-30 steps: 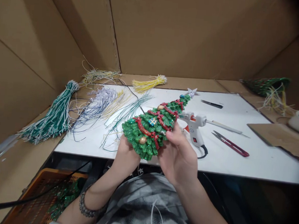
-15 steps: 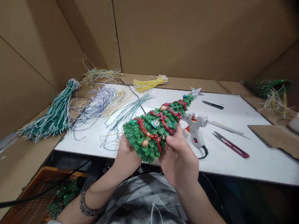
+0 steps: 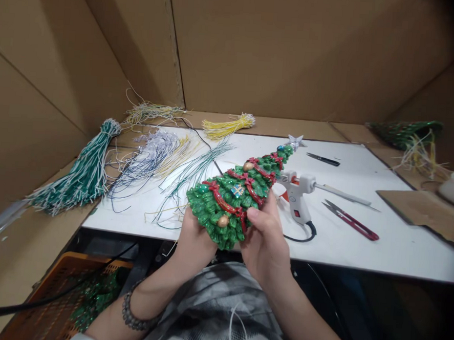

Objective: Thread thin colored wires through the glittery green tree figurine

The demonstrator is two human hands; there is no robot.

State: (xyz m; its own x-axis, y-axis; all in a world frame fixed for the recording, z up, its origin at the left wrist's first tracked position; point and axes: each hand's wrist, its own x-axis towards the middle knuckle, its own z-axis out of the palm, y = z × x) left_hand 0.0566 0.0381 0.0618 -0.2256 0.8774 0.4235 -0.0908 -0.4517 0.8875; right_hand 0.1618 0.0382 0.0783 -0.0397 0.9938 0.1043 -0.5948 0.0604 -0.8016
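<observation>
A green Christmas tree figurine (image 3: 229,193) with red garlands, gold balls and a silver star at its tip is held tilted over the near edge of the table, its tip pointing to the far right. My left hand (image 3: 197,236) is closed at its base; the fingers are hidden beneath and behind it. My right hand (image 3: 265,234) grips the tree's right side, with the thumb on the front. A white glue gun (image 3: 300,200) stands just to the right, partly behind the tree.
Red thread snips (image 3: 352,220) and black snips (image 3: 323,159) lie on the white board (image 3: 407,242). Green wires (image 3: 83,169), yellow wires (image 3: 228,125) and blue wires (image 3: 151,155) lie left and back. An orange crate (image 3: 50,292) sits low left. Cardboard walls (image 3: 296,51) enclose the table.
The tree has turned and shifted very slightly in both hands. My right hand has moved a little to the left with it. The things on the table stay put.
</observation>
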